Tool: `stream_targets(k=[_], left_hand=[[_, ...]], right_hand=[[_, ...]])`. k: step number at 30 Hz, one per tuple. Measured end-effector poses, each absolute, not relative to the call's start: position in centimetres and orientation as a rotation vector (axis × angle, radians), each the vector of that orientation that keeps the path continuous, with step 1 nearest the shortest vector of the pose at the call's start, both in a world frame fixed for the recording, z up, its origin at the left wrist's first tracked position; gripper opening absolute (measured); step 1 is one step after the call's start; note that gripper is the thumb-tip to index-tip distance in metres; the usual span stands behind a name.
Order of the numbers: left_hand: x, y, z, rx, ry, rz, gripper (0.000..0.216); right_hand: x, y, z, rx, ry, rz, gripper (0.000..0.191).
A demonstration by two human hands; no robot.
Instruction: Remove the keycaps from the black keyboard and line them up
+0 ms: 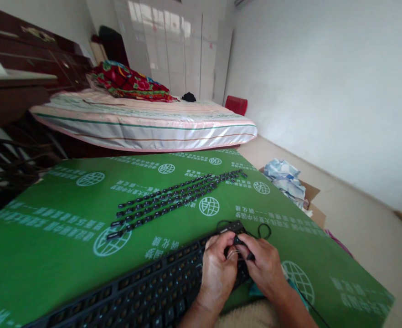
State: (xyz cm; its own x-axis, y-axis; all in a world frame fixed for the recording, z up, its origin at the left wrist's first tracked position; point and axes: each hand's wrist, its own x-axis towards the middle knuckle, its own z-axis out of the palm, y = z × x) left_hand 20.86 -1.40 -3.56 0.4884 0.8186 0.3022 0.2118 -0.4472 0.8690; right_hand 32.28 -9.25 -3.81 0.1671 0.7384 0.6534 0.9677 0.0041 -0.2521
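A black keyboard (132,278) lies at an angle along the near edge of the green board, many of its keys stripped of their caps. Over its right end my two hands meet. My left hand (219,264) is closed, fingertips pinching what looks like a small black keycap (237,240). Closed as well, my right hand (264,262) grips a black-handled keycap puller (250,256), its thin wires running toward the left fingers. Fingers partly cover both pieces. Farther back, loose black keycaps (163,200) lie in several slanting rows.
The green printed board (64,214) serves as the work surface. Beside the keyboard curls a black cable (264,231); teal material (255,289) sits under my right wrist. Beyond stands a bed (146,125). An open cardboard box (312,191) with cloth is on the floor at right.
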Motion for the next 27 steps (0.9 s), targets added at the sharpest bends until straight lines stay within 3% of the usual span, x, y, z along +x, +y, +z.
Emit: stream_targets(k=[20, 27], left_hand=[[20.9, -1.6, -2.7, 1.971, 0.858, 1.015, 0.027], [20.9, -1.5, -2.4, 1.983, 0.853, 1.044, 0.021]], right_hand=[[32.3, -9.4, -3.4, -1.773, -1.604, -0.434, 0.02], [35.1, -8.9, -0.1, -1.901, -1.504, -0.269, 0.021]])
